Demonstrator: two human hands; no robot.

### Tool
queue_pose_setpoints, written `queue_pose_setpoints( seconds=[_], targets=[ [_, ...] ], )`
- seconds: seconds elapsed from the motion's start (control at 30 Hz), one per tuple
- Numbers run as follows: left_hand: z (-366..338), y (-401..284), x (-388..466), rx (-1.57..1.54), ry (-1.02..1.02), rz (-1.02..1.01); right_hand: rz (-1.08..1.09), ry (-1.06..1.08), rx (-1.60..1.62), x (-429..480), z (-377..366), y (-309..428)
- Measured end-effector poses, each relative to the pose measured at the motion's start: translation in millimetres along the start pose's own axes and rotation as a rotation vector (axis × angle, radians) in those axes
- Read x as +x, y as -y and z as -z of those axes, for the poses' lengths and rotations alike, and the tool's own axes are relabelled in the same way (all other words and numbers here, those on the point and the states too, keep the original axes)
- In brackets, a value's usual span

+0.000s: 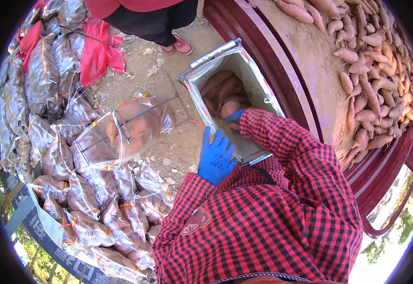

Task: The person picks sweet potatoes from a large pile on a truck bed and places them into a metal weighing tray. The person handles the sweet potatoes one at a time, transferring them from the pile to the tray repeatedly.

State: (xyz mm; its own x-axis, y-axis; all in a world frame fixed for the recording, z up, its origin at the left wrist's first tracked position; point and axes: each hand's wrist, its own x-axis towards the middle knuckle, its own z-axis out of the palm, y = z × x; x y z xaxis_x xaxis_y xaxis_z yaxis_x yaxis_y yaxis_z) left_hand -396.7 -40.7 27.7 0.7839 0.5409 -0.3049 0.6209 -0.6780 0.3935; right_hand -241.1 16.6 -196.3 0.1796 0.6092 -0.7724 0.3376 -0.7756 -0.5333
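A rectangular box (267, 97) with pale inner walls and silvery, taped rims stands before me. Several sweet potatoes (227, 87) are heaped at its far end. My right hand (234, 119), in a blue glove, reaches inside with its fingers around a rounded sweet potato (230, 108); the sleeve and the wall shade part of that grip. By the box's near left rim is my left hand (216, 156), also blue-gloved, fingers spread and nothing in them. Whether its fingertips touch the rim, I cannot tell.
Left of the box, a clear plastic bag (139, 124) of sweet potatoes hangs on a thin metal frame (121, 124). Filled bags (85, 198) pile up beyond. Loose sweet potatoes (370, 85) cover the truck bed (311, 64) at right. Another person (153, 17) stands ahead, near red mesh sacks (98, 53).
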Motion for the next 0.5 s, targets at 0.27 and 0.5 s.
queue_pose_setpoints(
  seconds=[0.27,0.5],
  targets=[
    [-10.4,1.7,-2.3,-0.026,-0.049,-0.004,-0.073,-0.061,0.213,-20.4,-36.5,-7.7],
    [-4.9,1.8,4.8,-0.016,-0.012,-0.009,0.03,-0.353,0.852,30.5,-42.6,-16.6]
  ],
)
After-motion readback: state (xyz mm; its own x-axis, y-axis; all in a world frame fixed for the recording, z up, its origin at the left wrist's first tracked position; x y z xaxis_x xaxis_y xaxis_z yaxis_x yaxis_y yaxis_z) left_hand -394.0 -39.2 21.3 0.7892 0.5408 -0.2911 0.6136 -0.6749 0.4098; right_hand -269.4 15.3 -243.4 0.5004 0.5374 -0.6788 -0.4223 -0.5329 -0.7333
